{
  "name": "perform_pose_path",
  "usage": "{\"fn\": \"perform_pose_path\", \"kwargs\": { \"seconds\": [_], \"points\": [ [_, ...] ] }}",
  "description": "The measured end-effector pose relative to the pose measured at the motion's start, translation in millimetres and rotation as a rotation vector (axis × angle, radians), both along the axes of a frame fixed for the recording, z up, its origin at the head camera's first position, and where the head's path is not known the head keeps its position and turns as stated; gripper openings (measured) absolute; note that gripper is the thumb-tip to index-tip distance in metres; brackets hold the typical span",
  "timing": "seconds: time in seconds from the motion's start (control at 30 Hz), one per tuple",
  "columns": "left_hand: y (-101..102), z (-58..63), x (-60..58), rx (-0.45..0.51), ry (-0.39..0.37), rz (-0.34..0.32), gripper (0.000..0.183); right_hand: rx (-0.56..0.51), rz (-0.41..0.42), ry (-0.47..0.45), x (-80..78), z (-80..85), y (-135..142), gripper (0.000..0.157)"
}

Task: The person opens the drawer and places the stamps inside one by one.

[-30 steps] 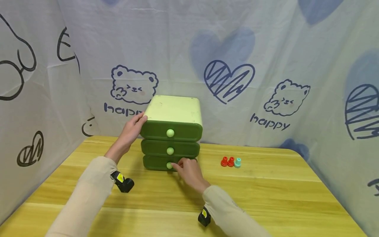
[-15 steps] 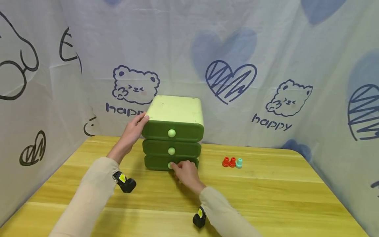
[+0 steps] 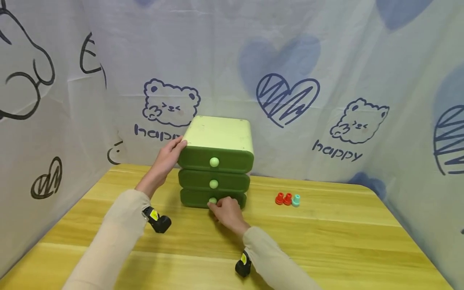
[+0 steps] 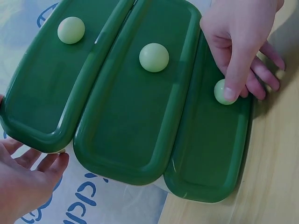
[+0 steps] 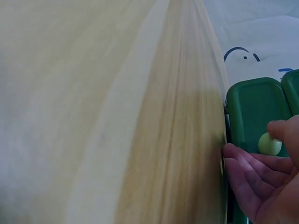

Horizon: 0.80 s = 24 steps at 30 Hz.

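Observation:
A small drawer cabinet (image 3: 221,131) with a pale green top and three dark green drawer fronts stands at the back of the table. My left hand (image 3: 166,159) holds its upper left front corner, thumb at the top edge and fingers against the side. At the bottom drawer (image 4: 205,154), my right hand (image 3: 228,211) pinches the round pale green knob (image 4: 224,92), the thumb on its face and the other fingers bent below. All three drawer fronts sit nearly in line. The right wrist view also shows the thumb against the knob (image 5: 269,144).
Right of the cabinet, two red pegs (image 3: 283,198) and one mint peg (image 3: 296,200) stand side by side on the wooden table (image 3: 326,241). A white cloth (image 3: 224,60) with blue drawings hangs close behind and along both sides.
My right hand has lowered slightly and its thumb has come onto the front of the bottom knob. My left hand keeps its hold. The head view has shifted a little; the drawers look unmoved.

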<state>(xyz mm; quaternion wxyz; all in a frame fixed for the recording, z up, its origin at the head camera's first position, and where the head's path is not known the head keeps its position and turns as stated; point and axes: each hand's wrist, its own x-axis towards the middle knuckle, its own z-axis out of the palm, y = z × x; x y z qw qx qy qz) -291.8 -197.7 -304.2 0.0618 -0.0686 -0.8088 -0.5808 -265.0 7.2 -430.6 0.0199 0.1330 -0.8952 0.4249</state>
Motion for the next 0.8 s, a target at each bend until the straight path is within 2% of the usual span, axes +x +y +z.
{"fn": "perform_pose_path", "kwargs": {
  "seconds": [0.13, 0.37, 0.6, 0.8],
  "points": [
    [1.2, 0.6, -1.5, 0.024, 0.008, -0.002, 0.067, -0.011, -0.026, 0.022, -1.8, -0.3, 0.7, 0.053],
    [4.0, 1.7, -2.5, 0.023, 0.012, -0.009, 0.064, -0.038, -0.010, 0.058, -4.8, -2.1, 2.5, 0.049],
    [4.6, -1.6, -3.1, 0.021, 0.009, -0.009, 0.065, 0.025, -0.067, 0.089, -2.5, 1.4, 2.5, 0.050],
    [0.7, -3.7, -3.4, 0.031, -0.004, -0.006, 0.067, 0.043, -0.054, 0.081, 3.1, 2.2, 1.2, 0.048]
  ]
}}
